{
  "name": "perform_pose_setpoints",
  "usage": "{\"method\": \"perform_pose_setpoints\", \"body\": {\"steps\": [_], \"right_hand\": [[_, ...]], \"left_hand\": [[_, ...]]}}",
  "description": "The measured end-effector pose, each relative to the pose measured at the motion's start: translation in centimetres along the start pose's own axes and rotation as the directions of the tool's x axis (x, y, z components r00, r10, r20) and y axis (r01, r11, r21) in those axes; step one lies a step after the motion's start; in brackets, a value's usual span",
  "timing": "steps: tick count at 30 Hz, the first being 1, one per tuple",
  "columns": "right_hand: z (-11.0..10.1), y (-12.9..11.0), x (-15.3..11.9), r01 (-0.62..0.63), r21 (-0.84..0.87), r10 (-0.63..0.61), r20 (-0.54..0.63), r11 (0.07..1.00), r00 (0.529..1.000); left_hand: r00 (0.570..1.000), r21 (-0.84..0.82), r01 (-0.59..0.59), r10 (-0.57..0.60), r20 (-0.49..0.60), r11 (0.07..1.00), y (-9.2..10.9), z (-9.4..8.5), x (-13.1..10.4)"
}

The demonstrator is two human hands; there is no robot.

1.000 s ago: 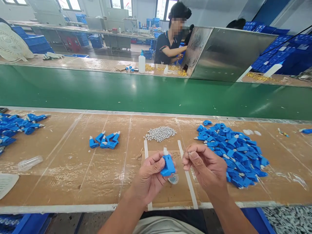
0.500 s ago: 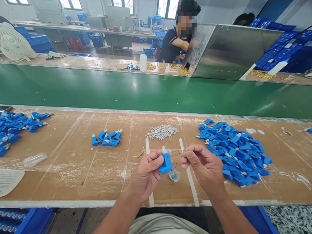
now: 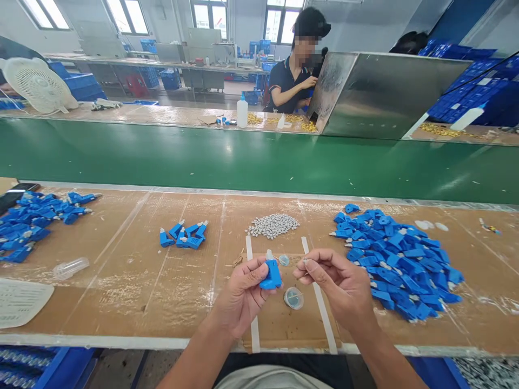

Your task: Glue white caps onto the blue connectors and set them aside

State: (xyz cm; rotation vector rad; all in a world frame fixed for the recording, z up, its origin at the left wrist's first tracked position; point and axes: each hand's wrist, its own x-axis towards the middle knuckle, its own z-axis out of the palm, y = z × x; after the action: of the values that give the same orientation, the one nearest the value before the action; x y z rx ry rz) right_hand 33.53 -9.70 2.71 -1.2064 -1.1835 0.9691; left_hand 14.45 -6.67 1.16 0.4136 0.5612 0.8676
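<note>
Crates [image 3: 67, 370] of blue plastic stand below the near edge of the tabletop [image 3: 133, 319], at left and right. Just above that edge, the left hand [image 3: 253, 283] is closed around a blue piece [image 3: 271, 274], thumb across its side, with the pale tip pointing up. The right hand [image 3: 330, 281] is beside it, not touching the blue piece; its thumb and forefinger are pinched together and the other fingers are curled (whatever may sit in that pinch is too small to tell). Between the hands, a clear round dish [image 3: 293, 298] lies on the tabletop, with a smaller clear disc [image 3: 284, 260] farther back. Two strips of white tape [image 3: 322, 310] run either side of this spot. To the right is a big heap of blue pieces [image 3: 401, 265]; to the left lie a clear tube [image 3: 72, 268] and, farther back, a small cluster of blue pieces [image 3: 184, 235]. Grey bits [image 3: 273, 225] are piled behind the hands. Beyond stretches a green belt [image 3: 182, 156]. On its far side are a white bottle [image 3: 242, 113], a metal panel [image 3: 393, 97], a fan [image 3: 38, 84] and a co-worker [image 3: 290, 81] in a dark shirt.
</note>
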Motion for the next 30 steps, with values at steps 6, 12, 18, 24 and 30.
{"method": "perform_pose_setpoints", "body": {"steps": [6, 12, 18, 24, 30], "right_hand": [[0.5, -0.3, 0.0, -0.076, 0.073, 0.070, 0.075, 0.994, 0.995], [1.0, -0.7, 0.0, -0.196, 0.265, 0.161, 0.150, 0.944, 0.975], [1.6, -0.8, -0.9, -0.351, 0.422, 0.305, 0.176, 0.836, 0.936], [3.2, -0.6, -1.9, -0.408, 0.508, 0.335, 0.233, 0.759, 0.913], [3.3, 0.3, -1.5, -0.435, 0.553, 0.353, 0.255, 0.710, 0.900]], "left_hand": [[0.999, 0.019, -0.031, 0.031, -0.008, 0.999, 0.0, 0.1, -0.3], [0.994, 0.038, -0.103, 0.102, 0.026, 0.994, -0.2, 0.4, -0.5], [0.932, 0.022, -0.341, 0.341, -0.119, 0.940, -1.1, 0.3, 0.1], [0.956, 0.091, -0.280, 0.286, -0.059, 0.956, -1.8, -0.2, 0.6], [0.977, 0.086, -0.209, 0.204, 0.068, 0.974, -1.3, -0.5, 0.1]]}}
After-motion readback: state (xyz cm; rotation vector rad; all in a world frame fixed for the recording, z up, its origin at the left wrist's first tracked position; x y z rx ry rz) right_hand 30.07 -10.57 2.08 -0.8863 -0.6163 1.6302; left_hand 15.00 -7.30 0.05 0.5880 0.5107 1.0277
